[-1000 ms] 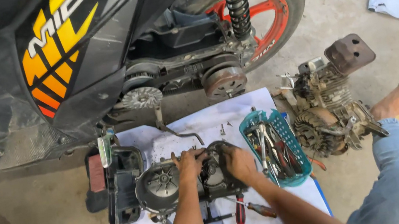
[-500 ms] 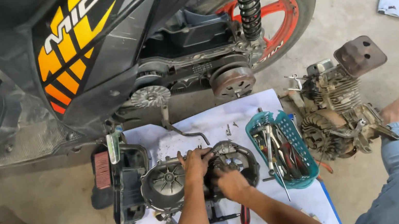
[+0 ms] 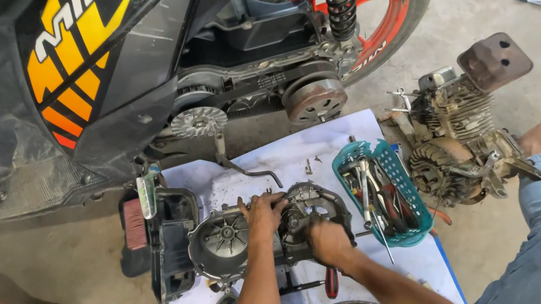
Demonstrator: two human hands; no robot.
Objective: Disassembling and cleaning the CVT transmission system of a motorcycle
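The engine cover (image 3: 254, 235) lies on the white sheet (image 3: 326, 147), long axis nine to three. The left hand (image 3: 263, 213) grips its top edge mid-length; the right hand (image 3: 325, 241), closed on its right end, sits at four o'clock. The tool basket (image 3: 397, 176) stands at three.

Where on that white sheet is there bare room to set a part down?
Bare sheet lies between the kick lever and the teal tool basket. It is crowded lower down, where both hands grip the engine cover.
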